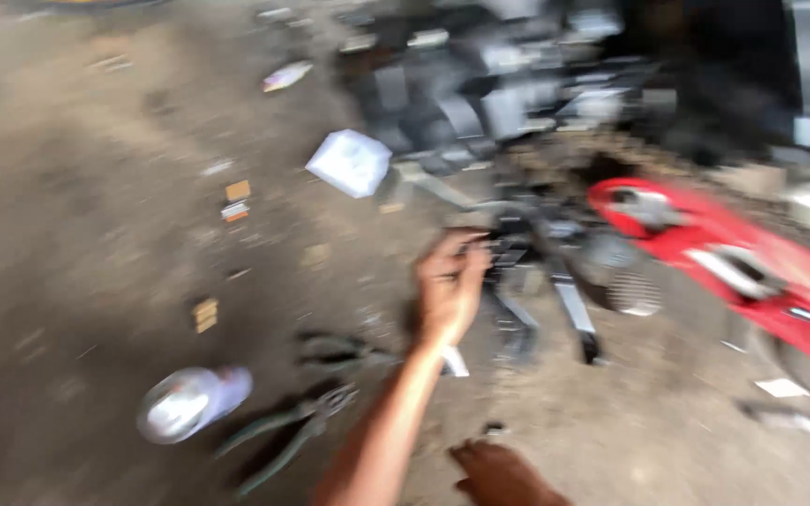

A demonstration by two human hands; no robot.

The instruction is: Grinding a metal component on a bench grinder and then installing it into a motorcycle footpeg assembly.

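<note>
**Hand at the dark metal frame, red bike part beside it**

Landmark = red motorcycle body (752,272), lying on the dirt floor (77,234), long axis running from upper left down to lower right of view.

Left hand (449,286): arm stretched fwd, fingers curled loosely at the edge of a dark metal frame w/ bars (536,272), which sits just left of the red body. Blur is heavy; can't tell if the fingers actually grip a bar or only touch it. Frame's bars run mostly away from the hand, two legs pointing down toward the viewer.

Right hand (499,473): low, near bottom edge, well below-left of the red body, knuckles up, seems partly closed w/ nothing seen in it; can't tell more.

Pliers (292,426) w/ greenish handles lie on the floor far left of the red body, long axis diagonal, jaws pointing up-right toward the arm. Shiny round metal part (189,403) just left of them.

Packages etc.: white squarish box (351,162), tilted, up-left of the red body; small orange-and-white carton (235,201) further left; small tan block (204,314) below that; white flat scrap (782,386) just under the red body.
</note>
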